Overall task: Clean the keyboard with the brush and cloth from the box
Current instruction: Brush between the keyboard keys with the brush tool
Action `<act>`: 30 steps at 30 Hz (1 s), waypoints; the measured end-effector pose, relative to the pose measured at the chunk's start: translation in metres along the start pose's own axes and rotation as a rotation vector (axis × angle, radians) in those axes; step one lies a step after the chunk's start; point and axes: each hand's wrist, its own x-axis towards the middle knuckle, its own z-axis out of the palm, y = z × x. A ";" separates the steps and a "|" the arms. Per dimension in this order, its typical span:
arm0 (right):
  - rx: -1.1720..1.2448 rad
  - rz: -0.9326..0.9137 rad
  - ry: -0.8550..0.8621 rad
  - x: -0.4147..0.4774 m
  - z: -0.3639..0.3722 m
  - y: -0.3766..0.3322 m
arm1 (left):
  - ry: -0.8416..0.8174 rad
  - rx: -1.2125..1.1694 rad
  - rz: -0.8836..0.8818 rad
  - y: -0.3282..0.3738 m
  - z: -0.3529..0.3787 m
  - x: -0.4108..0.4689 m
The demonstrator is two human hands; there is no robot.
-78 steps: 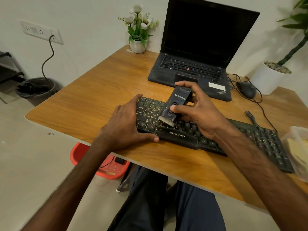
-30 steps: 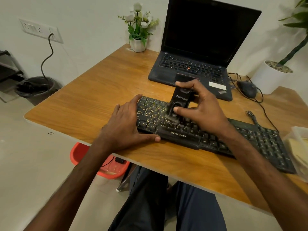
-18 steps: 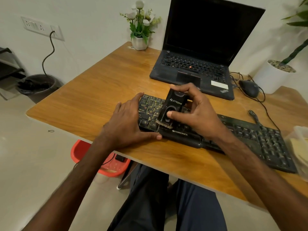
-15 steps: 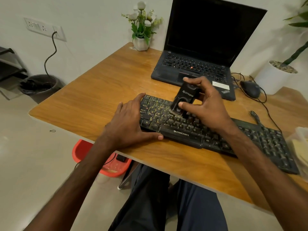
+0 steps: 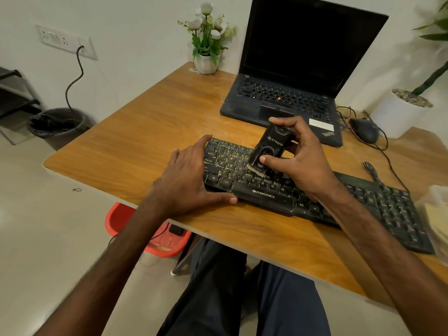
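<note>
Lying inside box (image 5: 434,191), yellowish cloth (image 5: 439,218).

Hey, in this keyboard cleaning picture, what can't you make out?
Head view, the only one:
Keys of the keyboard beneath the right hand and brush: hidden by them.
Keyboard's left end: covered by the left hand.
Box: cut by the right edge, blurred; its contents unclear.

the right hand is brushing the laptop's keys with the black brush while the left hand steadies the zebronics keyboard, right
Not quite: in the head view the right hand holds the black brush with its bristles on the Zebronics keyboard, not on the laptop behind it. The left hand does steady that keyboard's left end.
</note>
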 end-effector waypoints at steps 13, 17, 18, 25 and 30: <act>-0.268 -0.016 -0.019 -0.003 0.002 -0.003 | 0.002 -0.012 -0.017 -0.002 0.001 0.001; 0.012 0.059 0.023 0.003 0.000 -0.007 | -0.003 -0.011 -0.014 -0.002 0.001 0.001; 0.084 0.072 0.028 0.003 0.002 -0.008 | -0.004 -0.008 -0.012 -0.001 0.001 0.000; 0.192 0.110 0.039 0.001 0.008 -0.008 | -0.001 -0.024 -0.017 0.000 0.000 0.000; 0.191 0.073 -0.107 -0.003 0.019 -0.016 | 0.020 -0.013 0.001 -0.002 0.002 0.001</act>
